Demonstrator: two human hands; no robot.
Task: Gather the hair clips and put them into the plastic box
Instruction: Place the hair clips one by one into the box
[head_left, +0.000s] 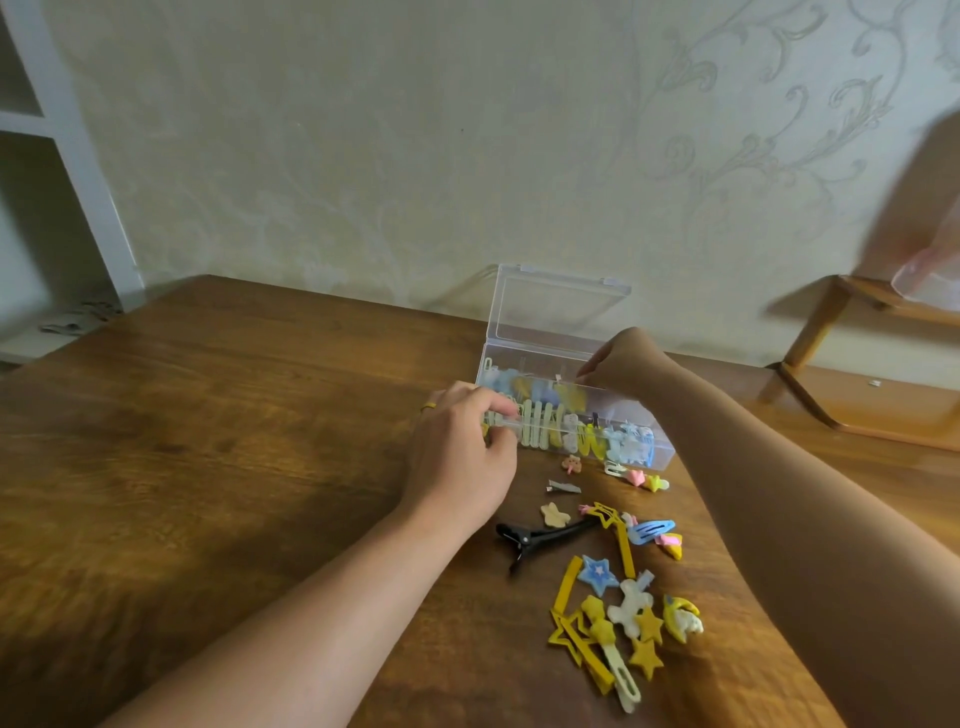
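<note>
Two bare forearms, no sleeves; left hand (460, 457) wears a gold ring (428, 407), frame centre; right hand (621, 364) unadorned

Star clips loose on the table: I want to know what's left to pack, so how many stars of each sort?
Blue solid stars: 1
Yellow solid stars: 2
Yellow outline stars: 2
Total: 5
The small charms beside the plastic box are too small to judge.

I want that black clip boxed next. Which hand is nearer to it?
Left. The left hand grips the plastic box's near-left corner just beyond the black clip; the right hand is farther, over the box's far side.
</note>
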